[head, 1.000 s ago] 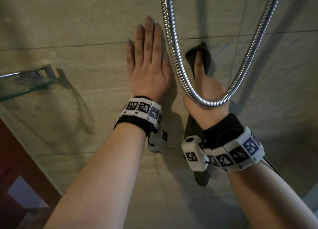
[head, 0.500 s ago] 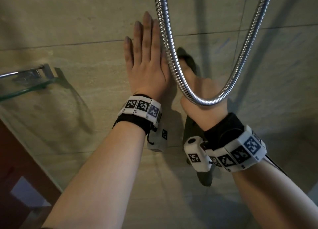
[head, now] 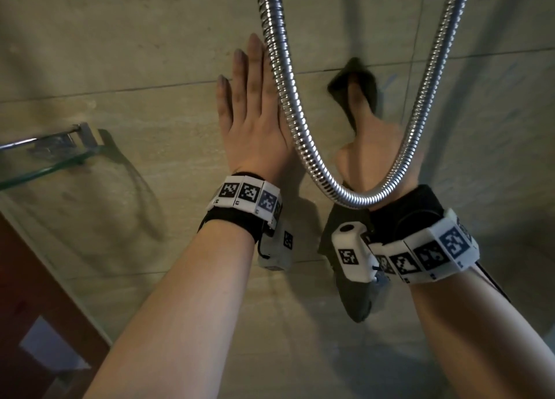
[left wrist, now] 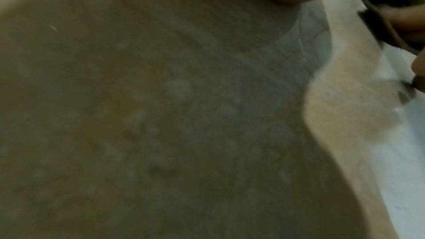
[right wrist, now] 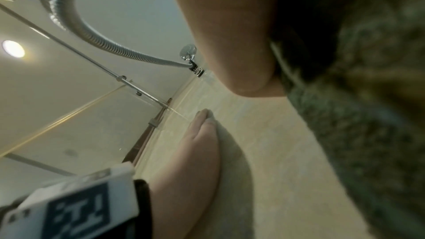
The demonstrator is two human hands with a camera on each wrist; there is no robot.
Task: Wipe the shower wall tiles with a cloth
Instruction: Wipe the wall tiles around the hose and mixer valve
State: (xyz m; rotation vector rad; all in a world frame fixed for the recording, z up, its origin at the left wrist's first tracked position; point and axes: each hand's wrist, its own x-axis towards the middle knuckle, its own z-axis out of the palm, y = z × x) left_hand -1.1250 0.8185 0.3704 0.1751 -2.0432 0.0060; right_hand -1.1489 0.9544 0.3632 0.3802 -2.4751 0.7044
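Note:
The beige shower wall tiles (head: 120, 38) fill the head view. My left hand (head: 252, 110) lies flat on the wall with straight fingers, just left of the metal shower hose (head: 288, 98); the right wrist view shows this left hand (right wrist: 197, 143) edge-on against the tile. My right hand (head: 369, 140), partly behind the hose loop, presses a dark cloth (head: 357, 77) against the wall with a straight finger on it. The cloth's tail (head: 354, 296) hangs below the wrist. In the right wrist view the cloth (right wrist: 356, 115) sits beside my thumb (right wrist: 230, 43). The left wrist view is dark and blurred.
The hose hangs in a U in front of my right wrist. A glass shelf (head: 45, 164) on a metal bracket juts from the wall at left. A brown frame (head: 30, 293) stands at lower left. A chrome rail (right wrist: 80, 50) crosses above.
My right hand slid the cloth left and down along the tile, then back up and to the right. My left hand stayed flat on the wall.

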